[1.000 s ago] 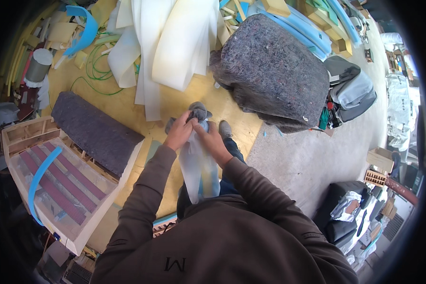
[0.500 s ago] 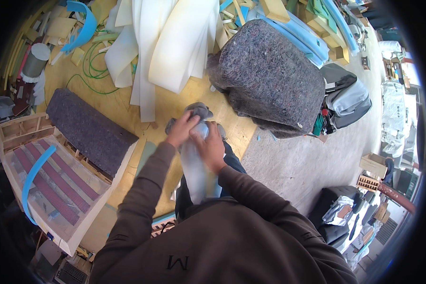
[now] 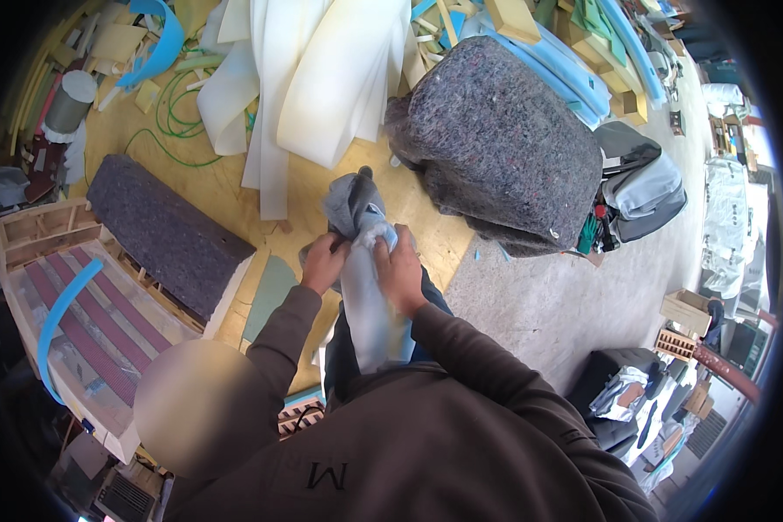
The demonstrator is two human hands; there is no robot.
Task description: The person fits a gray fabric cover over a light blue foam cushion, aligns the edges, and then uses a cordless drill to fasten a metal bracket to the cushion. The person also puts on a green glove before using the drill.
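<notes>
In front of my body, a long translucent plastic bag runs from my hands down to my lap. A bundle of grey cloth sticks up out of its far end, with bunched plastic around it. My left hand is closed at the bundle's left side, its fingertips hidden against the cloth and plastic. My right hand grips the gathered plastic from the right, thumb toward me. Both forearms wear dark brown sleeves.
A yellowish work table carries long white foam strips. Beyond my right hand lies a large block of grey felt. A wooden frame with webbing and a felt-covered panel stand left. A blurred round shape is at lower left.
Both hands have shifted down toward me and slightly apart. More of the grey cloth now shows above them, and the plastic is bunched around it. A blurred round shape has appeared at lower left.
</notes>
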